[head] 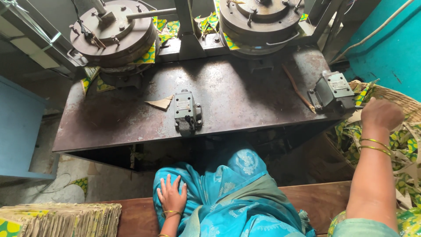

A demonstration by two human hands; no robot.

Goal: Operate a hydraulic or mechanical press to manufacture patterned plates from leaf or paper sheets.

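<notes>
My right hand (380, 114), fingers curled under and grip unreadable, is reaching into the wicker basket (405, 103) of offcuts; leaning risks my sleeve catching the switch box (334, 90).

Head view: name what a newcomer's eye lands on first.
Two round metal presses sit at the far edge of a rusty steel table, with green-and-yellow sheets caught under them. The right hand reaches into a basket of the same scraps at right. The left hand rests flat on the turquoise-clad lap.
</notes>
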